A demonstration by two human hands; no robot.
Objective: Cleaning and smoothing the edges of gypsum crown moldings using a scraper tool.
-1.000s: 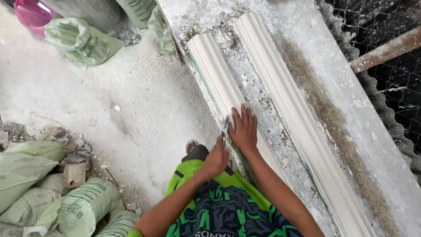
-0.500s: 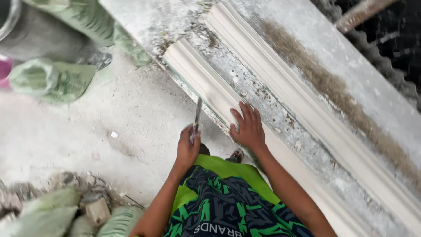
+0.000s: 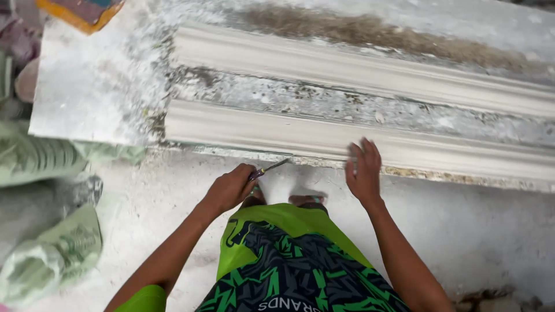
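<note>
Two plaster mouldings lie along the dusty worktop (image 3: 87,104). Since a moment ago, the left hand (image 3: 228,189), closed on a thin blade (image 3: 270,168), has brought its tip to the near moulding's (image 3: 260,132) lower edge. The right hand (image 3: 364,173) stays flat on it, fingers spread.

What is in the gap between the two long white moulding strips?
In the head view, between the near moulding strip and the far moulding strip lies only a bare band of gritty grey bench surface, dusted with plaster crumbs.
</note>
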